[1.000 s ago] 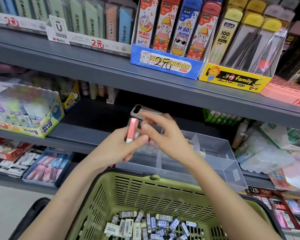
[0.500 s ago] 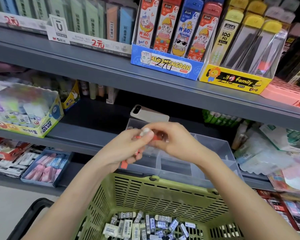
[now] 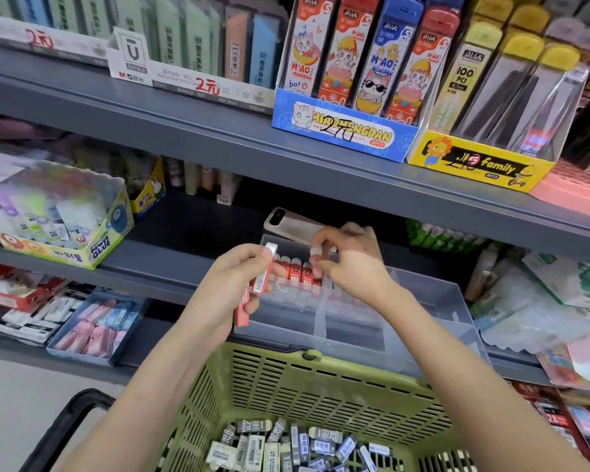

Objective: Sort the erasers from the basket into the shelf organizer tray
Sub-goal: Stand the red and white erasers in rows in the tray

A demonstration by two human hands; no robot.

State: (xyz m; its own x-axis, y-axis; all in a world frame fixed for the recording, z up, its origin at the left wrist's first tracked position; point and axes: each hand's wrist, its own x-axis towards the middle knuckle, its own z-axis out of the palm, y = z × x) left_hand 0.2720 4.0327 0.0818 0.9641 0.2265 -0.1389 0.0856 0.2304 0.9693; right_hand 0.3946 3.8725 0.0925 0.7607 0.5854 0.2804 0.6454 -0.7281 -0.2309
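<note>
A clear plastic organizer tray (image 3: 433,301) sits on the middle shelf, with a row of red-sleeved erasers (image 3: 295,272) standing in its back left compartment. My left hand (image 3: 229,287) grips a few red-sleeved erasers (image 3: 264,272) just left of that row. Above the row's right end, my right hand (image 3: 348,264) pinches one red eraser (image 3: 315,252) by its white tip. Below, the green basket (image 3: 307,396) holds several black-and-white 2B erasers (image 3: 286,444).
A phone (image 3: 295,226) lies on the shelf behind the tray. A glue box (image 3: 65,219) stands at the left, with an eraser box (image 3: 96,327) on the shelf below it. The upper shelf edge (image 3: 321,172) overhangs the tray. Packaged goods crowd the right side.
My hands, joined over the tray before, have parted. The right hand has taken one eraser from the left hand's bundle and moved it over the row in the tray.
</note>
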